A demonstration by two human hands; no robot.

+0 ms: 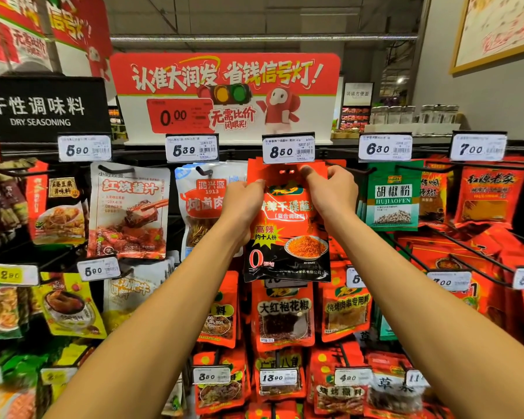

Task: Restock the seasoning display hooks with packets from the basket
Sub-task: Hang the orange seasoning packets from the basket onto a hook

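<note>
1. Both hands hold one red-and-black seasoning packet (288, 225) by its top corners. The left hand (242, 204) pinches the upper left corner, and the right hand (330, 189) pinches the upper right with fingers curled over the top edge.

2. The packet hangs upright, long axis vertical, printed face toward the camera. Its hang slot (286, 171) sits between the two hands, just under the 8.50 price tag (288, 148) at the top rail of the display.

3. The move turns on that slot meeting the tip of the hook. The hook itself is hidden behind the tag and packet top, so I cannot tell whether the slot is already threaded. More red packets of the same kind show behind the top edge, so the hook seems part-filled.

4. Neither hand is clearly nearer to the slot; the right sits a little higher.

5. Room is tight sideways: the stew-spice packet (206, 201) is just beside the left hand, and the green pepper-powder packet (392, 201) is just beside the right. Below, the packet's bottom edge overlaps the lower row's packets. The free direction is toward the person.

6. The basket is not in view.
</note>
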